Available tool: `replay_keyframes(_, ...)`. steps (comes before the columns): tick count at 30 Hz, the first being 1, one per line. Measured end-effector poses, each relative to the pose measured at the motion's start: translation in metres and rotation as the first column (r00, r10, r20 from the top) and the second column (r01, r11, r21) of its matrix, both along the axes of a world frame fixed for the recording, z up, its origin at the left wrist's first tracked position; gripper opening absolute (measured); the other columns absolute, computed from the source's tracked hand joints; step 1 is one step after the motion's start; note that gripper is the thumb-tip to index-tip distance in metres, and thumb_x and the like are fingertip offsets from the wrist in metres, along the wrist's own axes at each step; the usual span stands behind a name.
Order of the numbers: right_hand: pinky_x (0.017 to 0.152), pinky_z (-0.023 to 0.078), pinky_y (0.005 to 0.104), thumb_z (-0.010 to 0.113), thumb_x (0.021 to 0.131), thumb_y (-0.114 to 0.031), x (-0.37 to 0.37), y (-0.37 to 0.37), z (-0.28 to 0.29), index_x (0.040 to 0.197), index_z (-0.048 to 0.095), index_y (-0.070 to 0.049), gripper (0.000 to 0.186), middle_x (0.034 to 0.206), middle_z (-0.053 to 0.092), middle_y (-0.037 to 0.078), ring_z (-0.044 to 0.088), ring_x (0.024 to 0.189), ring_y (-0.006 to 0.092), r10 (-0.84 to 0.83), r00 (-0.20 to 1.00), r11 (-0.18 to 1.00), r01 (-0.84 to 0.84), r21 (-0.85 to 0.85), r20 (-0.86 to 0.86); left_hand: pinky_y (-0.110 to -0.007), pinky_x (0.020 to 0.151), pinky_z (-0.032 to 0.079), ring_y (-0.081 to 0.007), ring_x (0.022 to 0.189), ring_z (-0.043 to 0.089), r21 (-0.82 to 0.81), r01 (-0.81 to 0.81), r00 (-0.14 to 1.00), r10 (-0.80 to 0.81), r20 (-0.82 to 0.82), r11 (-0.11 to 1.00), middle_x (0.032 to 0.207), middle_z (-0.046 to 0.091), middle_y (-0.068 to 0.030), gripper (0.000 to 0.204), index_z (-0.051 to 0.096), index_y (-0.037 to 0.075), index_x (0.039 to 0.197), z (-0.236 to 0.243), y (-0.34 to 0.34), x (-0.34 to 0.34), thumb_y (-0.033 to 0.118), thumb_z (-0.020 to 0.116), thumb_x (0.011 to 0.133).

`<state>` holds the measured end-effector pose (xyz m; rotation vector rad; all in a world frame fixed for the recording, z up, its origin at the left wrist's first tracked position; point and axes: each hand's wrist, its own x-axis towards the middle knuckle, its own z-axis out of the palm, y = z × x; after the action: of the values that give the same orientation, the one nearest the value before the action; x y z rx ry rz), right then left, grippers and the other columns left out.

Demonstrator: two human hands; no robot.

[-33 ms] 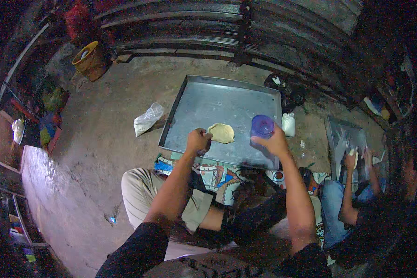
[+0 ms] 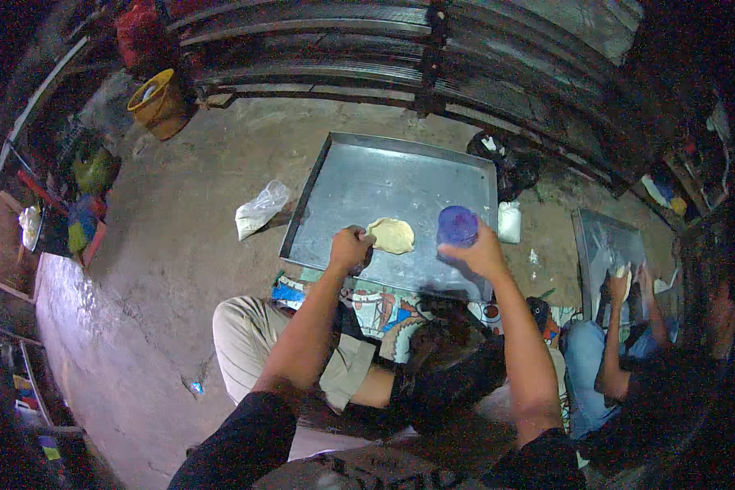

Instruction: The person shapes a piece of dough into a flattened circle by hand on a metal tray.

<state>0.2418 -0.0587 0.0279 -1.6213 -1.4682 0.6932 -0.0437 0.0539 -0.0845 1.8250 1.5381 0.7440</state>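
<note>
A flat, roughly round piece of pale dough (image 2: 393,235) lies in a large square metal tray (image 2: 400,167) before me. At the dough's left edge my left hand (image 2: 351,249) is closed, its fingertips pinching that edge. My right hand (image 2: 479,251) is wrapped around a translucent purple cup (image 2: 458,224), held over the tray's right part, apart from the dough. What the cup contains, if anything, I cannot make out.
A clear bag of white powder (image 2: 261,209) stands left of the tray, and a white packet (image 2: 509,222) touches its right side. Black plastic bag (image 2: 514,171) behind. At right, another person's hands (image 2: 619,284) work over a second metal tray (image 2: 608,233). A yellow bucket (image 2: 162,110) sits far left.
My right hand has shifted slightly left with the purple cup. My left hand and the dough stay in place. The other person's hands have moved a little.
</note>
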Motion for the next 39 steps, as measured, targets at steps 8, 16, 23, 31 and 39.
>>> replay_keyframes(8, 0.088, 0.052, 0.0432, 0.089, 0.056, -0.034, -0.032, 0.021, -0.018, 0.112, 0.062, -0.006, 0.069, 0.108, 0.067, 0.017, 0.065, 0.101, 0.0368, 0.125, 0.932, 0.989, -0.091, -0.115, 0.340, -0.041, 0.075, 0.055, -0.0339, 0.082, 0.071, -0.162, 0.054, 0.997, -0.043, 0.070, 0.985, 0.085, 0.071, -0.0200, 0.031, 0.073, 0.002, 0.095, 0.006, 0.010, 0.001, 0.029, 0.070, 0.080)
replay_keyframes(16, 0.090, 0.051, 0.0456, 0.087, 0.056, -0.037, -0.053, 0.040, -0.012, 0.114, 0.062, -0.006, 0.071, 0.112, 0.067, 0.017, 0.064, 0.104, 0.0368, 0.153, 0.843, 0.958, 0.001, -0.286, 0.515, -0.044, 0.080, 0.054, -0.0383, 0.086, 0.068, -0.047, 0.050, 0.993, -0.044, 0.107, 0.998, 0.091, 0.070, -0.0237, 0.033, 0.072, 0.007, 0.107, 0.001, 0.011, -0.003, 0.030, 0.066, 0.084)
replay_keyframes(23, 0.087, 0.052, 0.0445, 0.089, 0.054, -0.035, -0.058, 0.042, -0.016, 0.112, 0.063, -0.010, 0.068, 0.108, 0.069, 0.015, 0.065, 0.102, 0.0358, 0.118, 0.804, 0.956, 0.067, -0.285, 0.583, -0.045, 0.082, 0.053, -0.0409, 0.090, 0.067, -0.007, 0.068, 0.986, -0.067, 0.153, 0.998, 0.094, 0.069, -0.0263, 0.033, 0.069, 0.000, 0.108, 0.004, 0.002, 0.005, 0.023, 0.067, 0.084)
replay_keyframes(31, 0.089, 0.052, 0.0447, 0.089, 0.054, -0.038, -0.058, 0.048, -0.021, 0.118, 0.060, -0.007, 0.077, 0.112, 0.067, 0.017, 0.064, 0.105, 0.0359, 0.144, 0.810, 0.949, 0.050, -0.312, 0.568, -0.044, 0.081, 0.053, -0.0401, 0.090, 0.068, -0.026, 0.048, 0.990, -0.044, 0.135, 0.999, 0.095, 0.070, -0.0231, 0.033, 0.070, 0.004, 0.108, -0.005, 0.008, -0.001, 0.027, 0.066, 0.084)
replay_keyframes(39, 0.090, 0.052, 0.0451, 0.088, 0.055, -0.037, -0.057, 0.044, -0.014, 0.119, 0.060, -0.006, 0.077, 0.114, 0.067, 0.016, 0.064, 0.106, 0.0355, 0.143, 0.814, 0.961, 0.022, -0.276, 0.562, -0.044, 0.080, 0.054, -0.0402, 0.088, 0.068, -0.060, 0.058, 0.991, -0.050, 0.127, 0.997, 0.094, 0.069, -0.0254, 0.028, 0.071, 0.002, 0.104, 0.000, 0.008, -0.001, 0.021, 0.068, 0.084)
